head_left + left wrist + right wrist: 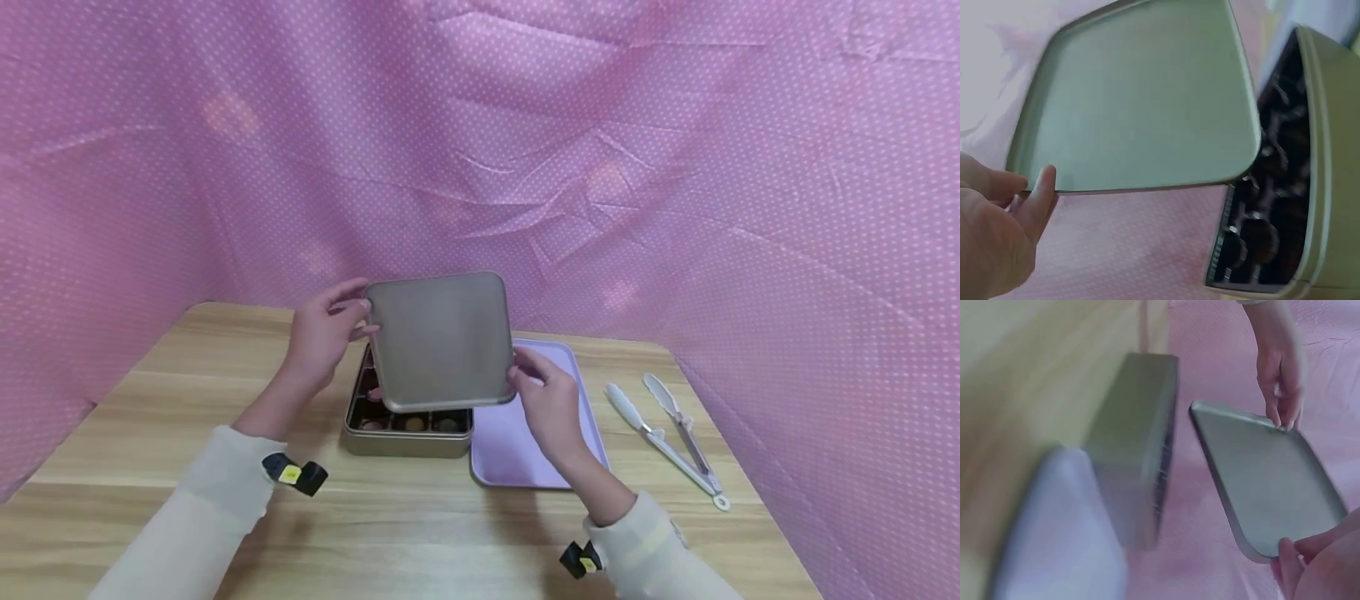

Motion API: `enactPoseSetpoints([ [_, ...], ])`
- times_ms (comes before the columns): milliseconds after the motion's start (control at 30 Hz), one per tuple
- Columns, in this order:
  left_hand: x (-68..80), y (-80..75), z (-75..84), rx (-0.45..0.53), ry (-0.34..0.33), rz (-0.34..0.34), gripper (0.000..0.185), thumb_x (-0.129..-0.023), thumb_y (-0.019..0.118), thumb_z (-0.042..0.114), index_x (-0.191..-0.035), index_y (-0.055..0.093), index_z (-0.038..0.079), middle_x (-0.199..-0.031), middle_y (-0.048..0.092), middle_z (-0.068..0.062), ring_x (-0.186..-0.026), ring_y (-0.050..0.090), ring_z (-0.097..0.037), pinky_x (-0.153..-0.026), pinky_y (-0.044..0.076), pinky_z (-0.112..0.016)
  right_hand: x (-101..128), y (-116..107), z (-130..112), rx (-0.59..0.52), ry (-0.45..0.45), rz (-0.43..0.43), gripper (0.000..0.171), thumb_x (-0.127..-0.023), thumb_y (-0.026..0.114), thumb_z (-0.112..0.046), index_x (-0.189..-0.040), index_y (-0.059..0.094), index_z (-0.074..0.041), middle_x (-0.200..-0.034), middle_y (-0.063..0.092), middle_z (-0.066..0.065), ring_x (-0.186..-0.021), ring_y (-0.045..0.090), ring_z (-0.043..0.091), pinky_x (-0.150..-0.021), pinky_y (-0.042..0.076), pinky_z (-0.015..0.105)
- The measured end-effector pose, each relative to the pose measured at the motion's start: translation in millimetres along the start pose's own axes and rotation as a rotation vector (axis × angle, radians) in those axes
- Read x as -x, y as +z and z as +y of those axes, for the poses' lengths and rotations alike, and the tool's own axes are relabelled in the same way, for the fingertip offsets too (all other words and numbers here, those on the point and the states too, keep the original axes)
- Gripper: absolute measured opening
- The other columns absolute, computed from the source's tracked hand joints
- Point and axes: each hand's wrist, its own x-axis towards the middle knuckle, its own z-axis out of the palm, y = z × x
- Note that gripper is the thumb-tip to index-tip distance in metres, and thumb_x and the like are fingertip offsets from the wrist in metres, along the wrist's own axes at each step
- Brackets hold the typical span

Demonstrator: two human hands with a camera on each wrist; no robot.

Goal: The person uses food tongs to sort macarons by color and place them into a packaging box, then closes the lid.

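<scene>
A square metal lid, its shallow rim turned toward me, is held up and tilted by both hands. My left hand pinches its left edge near the upper corner; in the left wrist view the thumb and fingers grip that corner. At the lower right corner, my right hand pinches the edge, as the right wrist view also shows. Below the lid stands a metal tin box, uncovered, with dark compartments holding small round pieces. The lid hides the back part of the box.
A flat lilac tray lies right of the box, partly behind the lid and right hand. Farther right, tongs with pale tips lie spread on the wooden table. Pink dotted cloth hangs behind and along both sides.
</scene>
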Motion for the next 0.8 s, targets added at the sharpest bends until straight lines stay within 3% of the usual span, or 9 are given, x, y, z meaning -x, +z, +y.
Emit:
enactPoseSetpoints([
  [100, 8.6, -3.9, 11.7, 0.120, 0.027, -0.011, 0.046, -0.098, 0.064, 0.008, -0.142, 0.053, -0.002, -0.125, 0.061, -0.009, -0.102, 0.067, -0.012, -0.089, 0.059, -0.026, -4.7, -8.1, -7.6, -0.018, -0.052, 0.012, 0.033, -0.096, 0.067, -0.008, -0.128, 0.068, -0.001, -0.120, 0.073, 0.013, -0.110, 0.070, 0.025, -0.094, 0.060, 0.034],
  [233, 22.5, -10.4, 16.0, 0.239, 0.061, -0.069, 0.039, -0.094, 0.070, 0.005, -0.132, 0.061, -0.003, -0.112, 0.069, -0.005, -0.097, 0.073, -0.014, -0.090, 0.058, -0.029, -11.1, -16.4, -10.5, -0.091, -0.026, -0.009, 0.034, -0.103, 0.058, -0.016, -0.134, 0.064, -0.003, -0.131, 0.068, 0.012, -0.113, 0.069, 0.027, -0.107, 0.052, 0.041],
  [333, 32.4, -13.5, 13.5, 0.290, 0.095, -0.117, 0.027, -0.095, 0.068, 0.003, -0.122, 0.066, 0.000, -0.107, 0.073, -0.004, -0.097, 0.075, -0.015, -0.092, 0.057, -0.032, -15.4, -19.3, -9.3, -0.153, -0.001, -0.026, 0.035, -0.106, 0.053, -0.020, -0.135, 0.062, -0.003, -0.133, 0.066, 0.013, -0.114, 0.069, 0.028, -0.110, 0.050, 0.037],
  [433, 41.2, -14.2, 9.6, 0.322, 0.122, -0.148, 0.017, -0.098, 0.064, 0.004, -0.113, 0.070, 0.003, -0.106, 0.073, -0.004, -0.100, 0.074, -0.016, -0.095, 0.056, -0.034, -19.9, -18.4, -6.9, -0.283, 0.016, -0.022, 0.036, -0.106, 0.052, -0.020, -0.131, 0.062, 0.004, -0.131, 0.065, 0.018, -0.118, 0.066, 0.026, -0.108, 0.052, 0.032],
  [600, 55.5, -15.6, 3.4, 0.255, 0.120, -0.137, 0.014, -0.100, 0.063, 0.014, -0.103, 0.072, 0.004, -0.104, 0.072, -0.003, -0.099, 0.073, -0.015, -0.094, 0.057, -0.034, -25.4, -11.6, -3.0, -0.506, 0.066, 0.031, 0.038, -0.102, 0.060, -0.017, -0.120, 0.062, 0.016, -0.120, 0.067, 0.023, -0.116, 0.066, 0.022, -0.101, 0.056, 0.030],
  [800, 70.1, -21.1, -6.6, 0.021, 0.089, -0.117, 0.023, -0.097, 0.069, 0.022, -0.104, 0.071, 0.000, -0.110, 0.074, 0.001, -0.098, 0.071, -0.010, -0.091, 0.060, -0.026, -24.8, -5.9, 4.6, -0.425, 0.141, 0.032, 0.033, -0.096, 0.069, -0.018, -0.116, 0.069, 0.008, -0.118, 0.069, 0.018, -0.106, 0.070, 0.017, -0.098, 0.057, 0.026],
])
